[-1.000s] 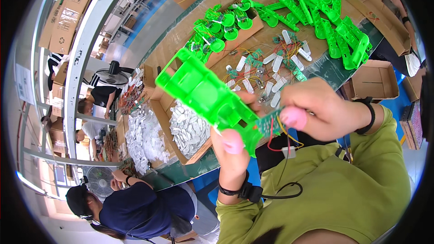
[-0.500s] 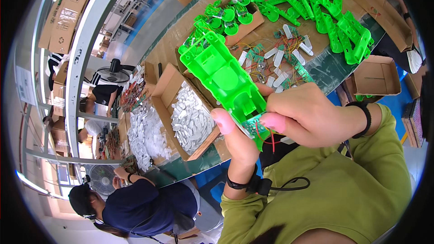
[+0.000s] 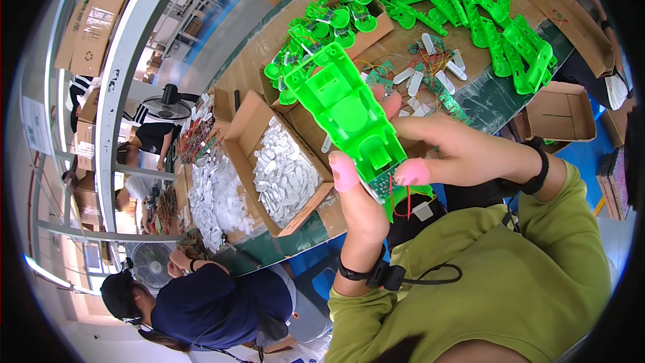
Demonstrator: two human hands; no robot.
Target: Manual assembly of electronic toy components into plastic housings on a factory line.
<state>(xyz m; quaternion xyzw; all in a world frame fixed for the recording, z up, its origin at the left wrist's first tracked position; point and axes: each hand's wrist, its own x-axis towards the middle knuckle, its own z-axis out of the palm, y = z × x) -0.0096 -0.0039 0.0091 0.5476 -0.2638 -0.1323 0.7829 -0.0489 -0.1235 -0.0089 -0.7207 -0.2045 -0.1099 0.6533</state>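
Observation:
I hold a bright green plastic toy shell [image 3: 346, 117] up in front of me, its hollow side facing me. My left hand [image 3: 356, 208] grips its near end from below, a pink cot on the fingertip. My right hand [image 3: 463, 151] comes in from the right and presses a small green circuit board [image 3: 384, 185] with red and white wires into the shell's near end, also with a pink fingertip cot. Both wrists wear black bands.
On the brown worktable [image 3: 262, 60] lie several green shells [image 3: 497, 27], round green parts [image 3: 322, 23] and small wired boards [image 3: 430, 70]. A cardboard box of white parts [image 3: 285, 175] stands left. A person in dark blue [image 3: 208, 302] works below left; an empty box [image 3: 561, 111] sits right.
The green shell has swung from pointing left to pointing more upward and away. My right hand has moved onto its near end with the circuit board.

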